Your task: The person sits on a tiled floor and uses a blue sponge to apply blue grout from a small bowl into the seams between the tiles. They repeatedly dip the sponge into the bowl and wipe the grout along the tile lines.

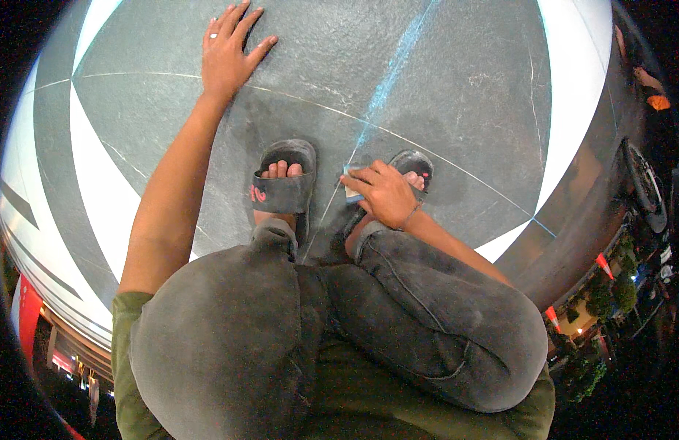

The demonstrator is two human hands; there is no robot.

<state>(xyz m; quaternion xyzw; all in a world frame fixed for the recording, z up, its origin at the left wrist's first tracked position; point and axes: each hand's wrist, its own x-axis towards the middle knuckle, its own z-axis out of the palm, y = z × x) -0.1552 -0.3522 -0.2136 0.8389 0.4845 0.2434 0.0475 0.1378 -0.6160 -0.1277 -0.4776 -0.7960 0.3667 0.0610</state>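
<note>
My left hand lies flat on the dark grey floor, fingers spread, with a ring on one finger. It holds nothing. My right hand is down between my feet, by the right sandal. Its fingers are closed over a small pale block with a blue edge; most of the block is hidden, so its kind is unclear. A smeared light-blue streak runs along the floor from near this hand toward the far edge.
My black sandals stand on either side of a thin pale line. White painted bands border the grey area on both sides. At the far right are a wheel, orange cones and part of another person.
</note>
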